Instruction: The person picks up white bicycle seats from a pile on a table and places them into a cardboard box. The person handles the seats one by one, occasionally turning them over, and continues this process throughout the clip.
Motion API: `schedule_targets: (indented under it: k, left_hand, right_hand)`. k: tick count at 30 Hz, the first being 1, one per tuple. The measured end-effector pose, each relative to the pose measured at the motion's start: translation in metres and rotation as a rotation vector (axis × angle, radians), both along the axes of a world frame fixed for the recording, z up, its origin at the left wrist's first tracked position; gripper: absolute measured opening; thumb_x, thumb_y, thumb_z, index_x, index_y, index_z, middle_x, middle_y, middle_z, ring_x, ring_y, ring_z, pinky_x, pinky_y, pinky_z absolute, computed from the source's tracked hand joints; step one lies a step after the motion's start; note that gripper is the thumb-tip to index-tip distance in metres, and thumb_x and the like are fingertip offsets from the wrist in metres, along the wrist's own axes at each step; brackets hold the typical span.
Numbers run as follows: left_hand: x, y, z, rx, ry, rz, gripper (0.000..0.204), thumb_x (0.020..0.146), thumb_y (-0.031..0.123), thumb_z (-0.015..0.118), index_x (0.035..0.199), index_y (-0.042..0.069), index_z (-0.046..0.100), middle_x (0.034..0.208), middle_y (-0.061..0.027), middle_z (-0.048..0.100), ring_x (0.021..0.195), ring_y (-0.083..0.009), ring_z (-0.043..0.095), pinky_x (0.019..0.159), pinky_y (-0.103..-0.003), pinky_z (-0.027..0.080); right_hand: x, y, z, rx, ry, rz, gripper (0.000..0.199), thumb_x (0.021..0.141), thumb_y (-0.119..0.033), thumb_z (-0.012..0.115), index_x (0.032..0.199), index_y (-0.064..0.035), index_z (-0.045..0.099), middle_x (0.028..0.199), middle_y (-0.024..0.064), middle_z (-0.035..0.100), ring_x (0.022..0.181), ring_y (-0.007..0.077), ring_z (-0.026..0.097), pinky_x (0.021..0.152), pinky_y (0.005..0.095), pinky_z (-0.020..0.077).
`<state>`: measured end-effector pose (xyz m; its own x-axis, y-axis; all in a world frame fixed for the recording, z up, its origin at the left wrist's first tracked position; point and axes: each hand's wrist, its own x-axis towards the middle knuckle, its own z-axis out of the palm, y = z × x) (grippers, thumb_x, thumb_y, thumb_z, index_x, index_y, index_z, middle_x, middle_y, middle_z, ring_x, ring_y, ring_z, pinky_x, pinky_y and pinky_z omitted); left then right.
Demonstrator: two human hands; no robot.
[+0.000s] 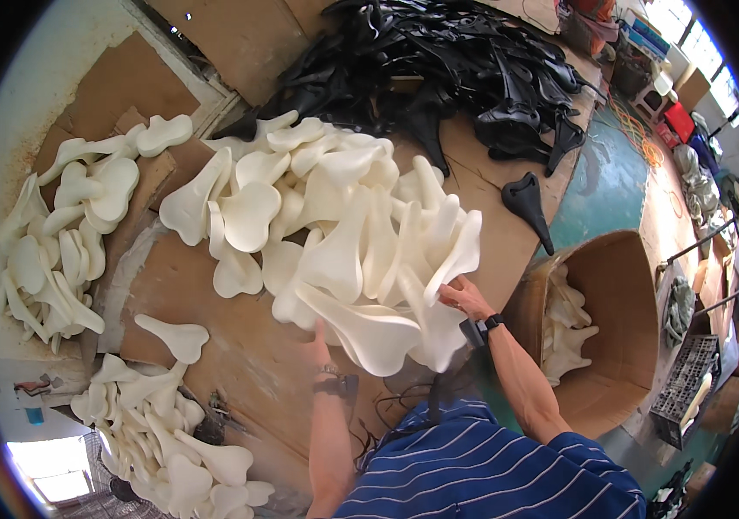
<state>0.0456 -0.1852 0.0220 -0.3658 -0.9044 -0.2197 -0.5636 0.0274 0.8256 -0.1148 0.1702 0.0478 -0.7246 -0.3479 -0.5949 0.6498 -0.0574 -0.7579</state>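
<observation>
Blue striped shirt [482, 467] fills the space between 5 and 6 o'clock, taking the middle of the view as the dial's centre, and both bare forearms reach up from it. The pale saddle-shaped pieces lie heaped in a main pile [335, 177] from the centre out toward 11, over cardboard sheeting [257, 363]. At 4, the right hand [467, 298] has its fingers bent against the lower end of an upright piece [460, 251]; whether they squeeze it cannot be told. Toward 7, the left hand [321, 348] is blurred at the pile's near edge, its fingertips unclear, so I cannot tell how wide its grip is or whether it has hold of anything. A broad front piece [374, 333] lies between the hands, leaning on its neighbours. Because the pieces overlap and interlock, good handling would probably mean supporting from both sides at once, palms broad, the left coming from 7 and the right from 4, with even, light pressure. They look smooth and could slide, so pinching only a narrow tip risks one slipping out. Keeping clear of the black saddles [516, 86] toward 1 seems wise.
</observation>
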Motion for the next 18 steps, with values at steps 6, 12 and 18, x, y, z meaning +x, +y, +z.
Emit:
schedule_targets:
  k: [6, 12, 18]
  left_hand:
    - [-0.024, 0.003, -0.007, 0.642, 0.358, -0.111, 0.074, 0.087, 0.03, 0.084, 0.142, -0.006, 0.049, 0.138, -0.0149, 0.06, 0.123, -0.0284, 0.061, 0.101, -0.047, 0.053]
    - [-0.033, -0.014, 0.006, 0.843, 0.258, -0.185, 0.05, 0.089, 0.016, 0.08, 0.131, -0.004, 0.062, 0.125, -0.0102, 0.068, 0.109, -0.0215, 0.066, 0.093, -0.038, 0.054]
    - [-0.029, -0.001, 0.027, 0.724, 0.36, -0.214, 0.062, 0.085, 0.015, 0.083, 0.139, 0.001, 0.055, 0.134, -0.0119, 0.064, 0.119, -0.0279, 0.063, 0.101, -0.045, 0.053]
  right_hand:
    - [-0.011, -0.013, -0.016, 0.051, -0.039, 0.066, 0.071, 0.093, -0.034, 0.078, 0.146, -0.0004, 0.045, 0.124, 0.0108, 0.066, 0.104, 0.0162, 0.067, 0.094, 0.0333, 0.0556]
    - [-0.004, -0.029, -0.035, -0.106, -0.144, 0.003, 0.077, 0.092, -0.033, 0.079, 0.151, -0.0057, 0.037, 0.133, 0.0095, 0.063, 0.11, 0.0195, 0.068, 0.09, 0.0351, 0.0558]
    - [0.019, -0.066, -0.043, -0.144, 0.063, -0.162, 0.075, 0.091, -0.015, 0.08, 0.151, -0.0019, 0.037, 0.126, 0.0116, 0.066, 0.103, 0.0197, 0.069, 0.082, 0.0322, 0.0578]
